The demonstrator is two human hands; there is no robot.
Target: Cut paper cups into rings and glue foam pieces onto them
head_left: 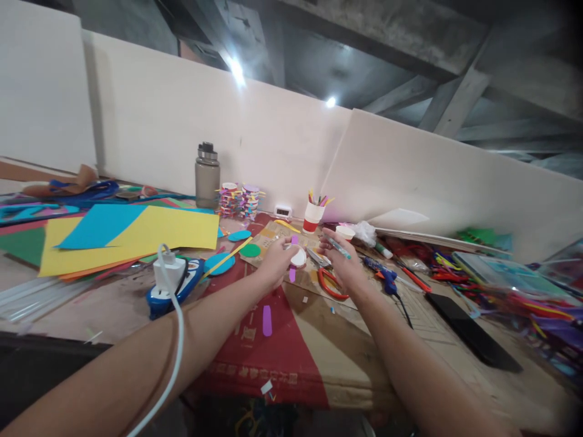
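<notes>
My left hand [275, 264] is closed on a small white round piece [298, 257], which looks like paper. Purple strips [292, 274] stick out above and below it. A pen with a pale teal barrel [340, 249] lies across the fingers of my right hand [341, 258], held and slanting down to the right. Between and just below my hands, scissors with orange-red handles [331, 285] rest on the cardboard [350, 346]. A loose purple strip [267, 320] lies nearer to me, and a green paper disc [250, 250] is left of my left hand.
A white-and-red cup of pens [313, 217] and a grey bottle [207, 176] stand near the back wall. Beside the bottle are cups covered in coloured strips [229, 200]. A blue glue gun [386, 278] and black phone [471, 331] lie right; a power strip [175, 285] with a white cable sits left.
</notes>
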